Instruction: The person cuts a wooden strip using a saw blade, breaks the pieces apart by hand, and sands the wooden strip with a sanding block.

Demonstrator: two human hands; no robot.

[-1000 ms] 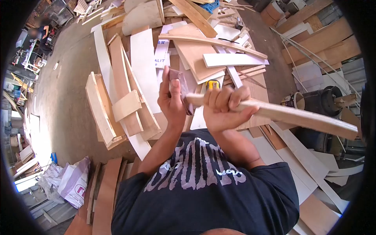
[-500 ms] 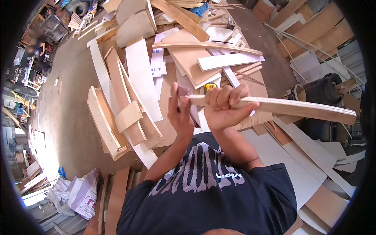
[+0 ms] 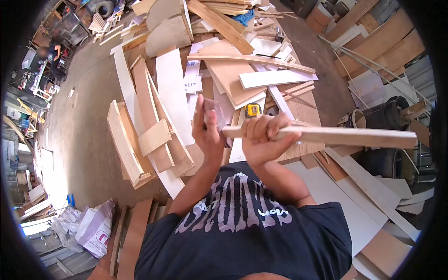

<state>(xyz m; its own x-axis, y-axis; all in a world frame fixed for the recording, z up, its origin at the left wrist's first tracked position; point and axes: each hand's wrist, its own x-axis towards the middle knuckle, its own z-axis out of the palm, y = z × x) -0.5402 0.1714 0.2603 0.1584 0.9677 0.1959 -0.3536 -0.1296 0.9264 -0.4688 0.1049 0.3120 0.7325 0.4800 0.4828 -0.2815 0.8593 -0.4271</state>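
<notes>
My left hand (image 3: 208, 138) is closed on a reddish-brown sheet of sandpaper (image 3: 215, 110), which lies against the palm with the thumb over it. The sheet's lower part meets the left end of a narrow wooden strip (image 3: 354, 136). My right hand (image 3: 265, 136) wraps round this strip near that end, and the long part reaches out to the right, roughly level. Just beyond my right hand, a yellow tape measure (image 3: 252, 110) rests on the boards. The strip's far side is hidden.
A pale board (image 3: 275, 78), a long strip (image 3: 252, 60) and a black pen (image 3: 268, 56) lie on the cluttered worktable. Narrow box-like wooden pieces (image 3: 128, 144) stand at its left. Cut panels (image 3: 345, 196) lean at right, near a black bin (image 3: 382, 116). A person (image 3: 50, 58) is far left.
The wooden strip has rolled in my right hand, so a broader face shows, and its far end has shifted left. My left hand and the sandpaper have moved slightly left. The view has shifted slightly.
</notes>
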